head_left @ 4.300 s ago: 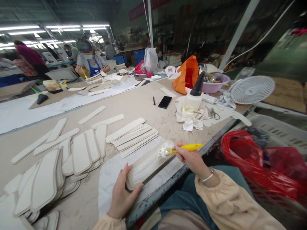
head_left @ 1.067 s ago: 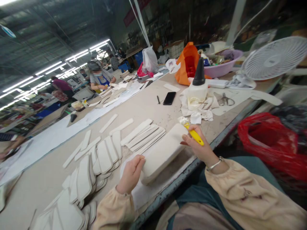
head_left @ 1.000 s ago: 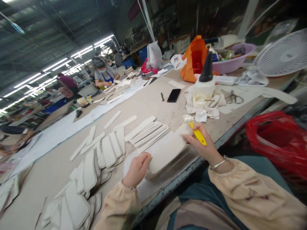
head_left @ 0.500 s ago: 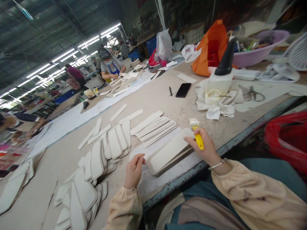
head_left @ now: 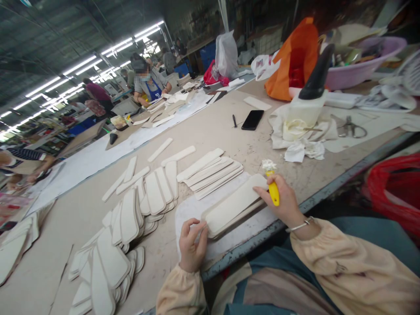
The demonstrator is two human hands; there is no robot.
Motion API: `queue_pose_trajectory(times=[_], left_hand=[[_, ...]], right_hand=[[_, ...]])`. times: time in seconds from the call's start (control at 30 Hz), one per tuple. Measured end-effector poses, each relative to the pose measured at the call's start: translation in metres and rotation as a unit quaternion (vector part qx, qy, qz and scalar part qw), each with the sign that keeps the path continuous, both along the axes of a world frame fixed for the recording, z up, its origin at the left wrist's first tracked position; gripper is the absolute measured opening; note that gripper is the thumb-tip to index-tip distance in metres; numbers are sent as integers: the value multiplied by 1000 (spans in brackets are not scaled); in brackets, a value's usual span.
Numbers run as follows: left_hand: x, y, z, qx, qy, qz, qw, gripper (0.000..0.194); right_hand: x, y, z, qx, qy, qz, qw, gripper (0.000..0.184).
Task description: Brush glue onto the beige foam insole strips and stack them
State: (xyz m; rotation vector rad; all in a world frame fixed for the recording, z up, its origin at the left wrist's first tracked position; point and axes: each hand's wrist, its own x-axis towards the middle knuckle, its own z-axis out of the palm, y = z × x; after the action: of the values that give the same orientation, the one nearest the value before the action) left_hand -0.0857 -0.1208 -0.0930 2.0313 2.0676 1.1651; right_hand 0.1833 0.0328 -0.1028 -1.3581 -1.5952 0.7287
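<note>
My right hand [head_left: 286, 202] is closed around a yellow-handled brush [head_left: 273, 192], whose head is covered in white paste and points away from me. Its outstretched finger and thumb also touch the right end of a long off-white panel [head_left: 234, 204] with rounded corners. Another piece lies beneath that panel, slightly offset, on a white sheet [head_left: 187, 210]. My left hand [head_left: 193, 245] is at the panel's left end, thumb and forefinger pinched at its corner. Just beyond the panel rests a fanned row of narrow off-white strips [head_left: 213, 173].
Overlapping off-white pieces [head_left: 111, 253] spread across the table's left side. Toward the back lie a black phone [head_left: 252, 120] and a pen. A white glue container [head_left: 303, 111], scissors [head_left: 349, 127] and an orange bag [head_left: 292, 65] stand right. A co-worker [head_left: 149, 85] works farther off.
My left hand has moved right and forward to the panel's left corner, its thumb and forefinger now at the edge. My right hand keeps the brush in nearly the same place.
</note>
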Motion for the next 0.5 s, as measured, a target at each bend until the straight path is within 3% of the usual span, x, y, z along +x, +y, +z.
queue_pose_trajectory(times=[0.5], left_hand=[[-3, 2, -8, 14, 67, -61, 996, 23]], right_hand=[[11, 7, 2, 20, -8, -7, 1000, 24]])
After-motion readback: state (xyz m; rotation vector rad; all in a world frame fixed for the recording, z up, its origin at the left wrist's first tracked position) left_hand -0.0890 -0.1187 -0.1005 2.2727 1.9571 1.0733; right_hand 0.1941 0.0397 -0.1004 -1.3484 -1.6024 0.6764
